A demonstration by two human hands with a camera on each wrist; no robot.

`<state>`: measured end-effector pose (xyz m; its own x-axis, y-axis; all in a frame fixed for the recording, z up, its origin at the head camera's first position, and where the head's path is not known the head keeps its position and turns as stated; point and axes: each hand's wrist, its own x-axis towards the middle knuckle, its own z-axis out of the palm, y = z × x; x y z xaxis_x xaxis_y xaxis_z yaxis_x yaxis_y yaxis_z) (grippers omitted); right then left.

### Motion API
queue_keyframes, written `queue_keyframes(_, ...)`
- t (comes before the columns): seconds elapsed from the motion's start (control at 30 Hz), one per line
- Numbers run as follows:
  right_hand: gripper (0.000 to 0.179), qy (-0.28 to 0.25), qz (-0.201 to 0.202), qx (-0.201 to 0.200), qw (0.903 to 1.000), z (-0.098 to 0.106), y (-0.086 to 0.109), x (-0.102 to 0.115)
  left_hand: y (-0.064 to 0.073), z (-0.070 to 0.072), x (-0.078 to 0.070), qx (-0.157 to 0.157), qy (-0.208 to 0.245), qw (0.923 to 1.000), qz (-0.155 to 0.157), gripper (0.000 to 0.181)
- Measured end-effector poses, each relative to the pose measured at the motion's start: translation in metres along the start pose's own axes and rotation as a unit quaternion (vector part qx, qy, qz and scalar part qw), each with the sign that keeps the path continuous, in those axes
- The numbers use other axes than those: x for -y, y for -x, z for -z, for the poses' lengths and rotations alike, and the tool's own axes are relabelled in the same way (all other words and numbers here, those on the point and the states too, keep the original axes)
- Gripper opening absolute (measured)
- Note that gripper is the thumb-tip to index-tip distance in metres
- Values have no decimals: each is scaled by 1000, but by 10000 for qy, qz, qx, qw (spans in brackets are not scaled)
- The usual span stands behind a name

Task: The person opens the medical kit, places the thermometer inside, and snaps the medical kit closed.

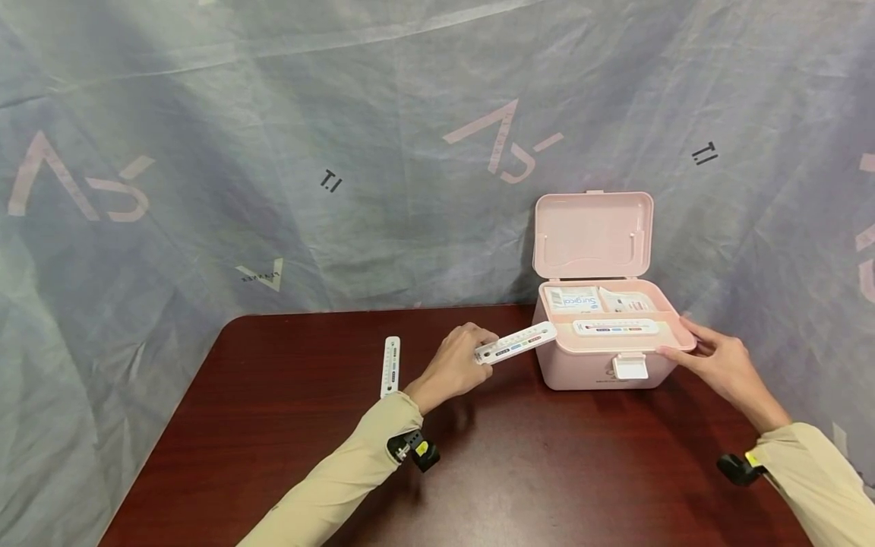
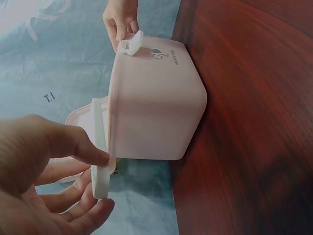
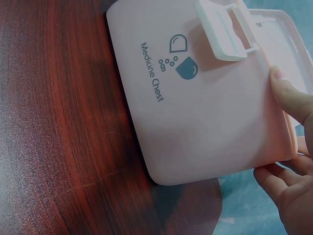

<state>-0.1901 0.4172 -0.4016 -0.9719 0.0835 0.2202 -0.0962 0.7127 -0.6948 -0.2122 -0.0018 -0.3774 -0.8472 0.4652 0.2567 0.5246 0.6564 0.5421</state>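
Observation:
My left hand pinches a white strip thermometer by its near end, thumb on one side and fingers on the other. The far end of the strip overlaps the left rim of a pink medicine chest, whose lid stands open. A second thermometer lies crosswise in the chest's front compartment. With thumb on the front edge and fingers along the side, my right hand holds the chest's right corner. The left wrist view shows the held thermometer edge-on beside the chest.
Another thermometer lies on the dark red wooden table, left of my left hand. Behind the chest's divider sit a "Surgical" packet and a smaller white packet. A white latch hangs on the front. A grey printed curtain backs the table.

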Motion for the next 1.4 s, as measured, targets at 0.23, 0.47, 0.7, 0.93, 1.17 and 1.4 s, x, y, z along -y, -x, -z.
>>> queue_keyframes(0.23, 77, 11, 1, 12, 10000, 1, 1, -2, -5, 0, -5, 128, 36, 9999, -33, 42)
queue_keyframes(0.47, 76, 27, -25, 15, 10000, 2, 2, -2, -11, 0, -9, 173, 34, 9998, -107, 42)
queue_keyframes(0.7, 77, 7, -50, 15, 10000, 2, 2, -2, -15, -1, -12, 203, -21, 9997, -137, 42)
queue_keyframes(0.93, 77, 76, -51, -5, 10000, 2, 3, -3, -19, -2, -14, 206, 31, 9997, -124, 41)
queue_keyframes(1.17, 77, 78, -56, 11, 10000, 2, 2, -1, -23, -4, -14, 240, 202, 9995, -65, 41)
queue_keyframes(1.4, 79, 190, -154, 22, 9997, 1, 0, 2, -29, -4, -16, 300, 382, 9988, 2, 41)
